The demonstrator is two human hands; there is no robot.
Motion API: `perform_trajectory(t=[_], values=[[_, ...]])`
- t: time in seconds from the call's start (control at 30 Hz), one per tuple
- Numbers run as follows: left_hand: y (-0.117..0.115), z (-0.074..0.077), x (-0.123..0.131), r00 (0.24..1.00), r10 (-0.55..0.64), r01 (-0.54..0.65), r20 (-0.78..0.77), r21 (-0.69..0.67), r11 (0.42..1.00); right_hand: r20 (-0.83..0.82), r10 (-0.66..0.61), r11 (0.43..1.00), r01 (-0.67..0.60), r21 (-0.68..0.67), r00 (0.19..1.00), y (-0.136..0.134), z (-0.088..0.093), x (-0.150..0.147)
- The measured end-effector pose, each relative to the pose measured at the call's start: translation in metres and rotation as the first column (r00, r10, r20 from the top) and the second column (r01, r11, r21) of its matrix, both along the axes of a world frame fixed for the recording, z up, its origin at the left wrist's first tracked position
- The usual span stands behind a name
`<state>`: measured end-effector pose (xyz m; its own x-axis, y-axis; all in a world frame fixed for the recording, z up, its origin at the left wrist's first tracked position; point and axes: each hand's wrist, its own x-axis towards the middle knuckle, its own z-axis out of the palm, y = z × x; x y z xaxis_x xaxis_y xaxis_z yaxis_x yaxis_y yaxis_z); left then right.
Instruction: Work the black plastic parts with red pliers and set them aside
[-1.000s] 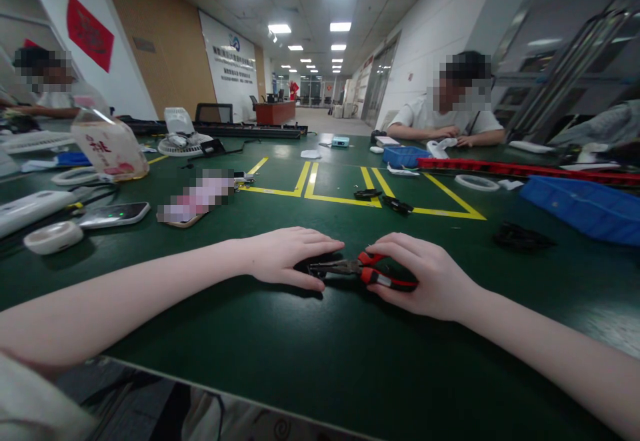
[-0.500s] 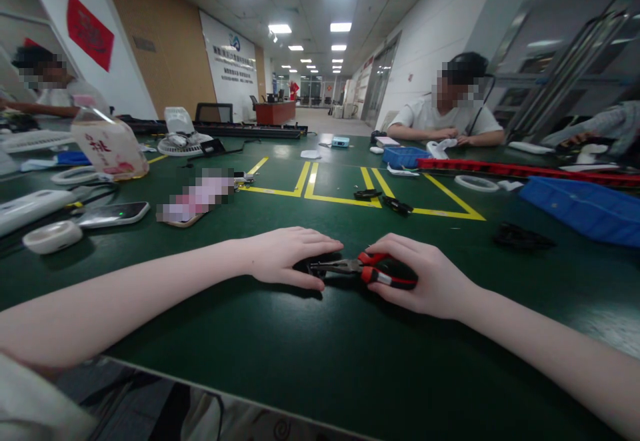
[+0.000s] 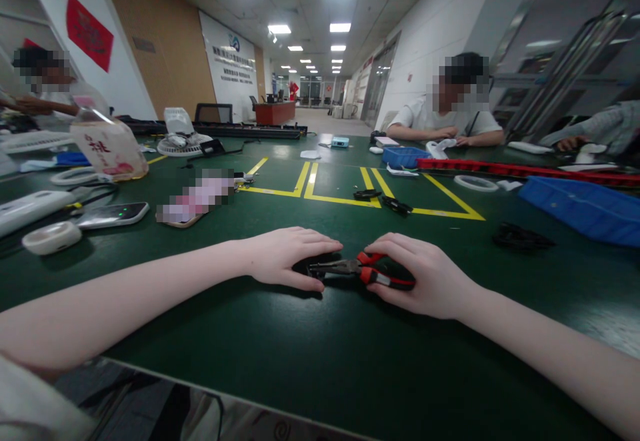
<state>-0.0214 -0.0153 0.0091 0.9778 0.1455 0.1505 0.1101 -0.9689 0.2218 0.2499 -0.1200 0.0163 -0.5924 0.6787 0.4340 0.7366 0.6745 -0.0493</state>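
Pliers (image 3: 345,266) have hardly stirred; the work seems in a steady hold.
Right grip (image 3: 433,273) clasps them; left grip (image 3: 285,255) closes round the black part (image 3: 303,265) at their tips, on the near tabletop (image 3: 320,354).

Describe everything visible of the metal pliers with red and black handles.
The pliers have a slim dark grey nose and red and black rubbery-looking handles, spread apart in the right hand. Roughly level over the green tabletop, they point toward the left hand, tips at a small black piece; clamping unclear.
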Motion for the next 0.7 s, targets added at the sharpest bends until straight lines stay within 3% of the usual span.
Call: perform_trajectory(t=[0.23, 0.53, 0.7], values=[[0.0001, 0.0012, 0.0007, 1.0, -0.006, 0.007, -0.012, 0.006, 1.0, -0.028, 0.01, 0.998, -0.012, -0.055, 1.0, 0.0016, -0.0033, 0.0026], [-0.0004, 0.0019, 0.0004, 1.0, 0.004, -0.004, -0.019, 0.005, 1.0, -0.087, -0.037, 0.966, 0.014, -0.257, 0.995, 0.002, -0.0022, 0.0043], [-0.0004, 0.0013, 0.0002, 1.0, 0.002, -0.002, -0.005, 0.002, 1.0, -0.083, -0.05, 0.959, 0.025, -0.282, 0.995, 0.0013, 0.0004, 0.0028]])
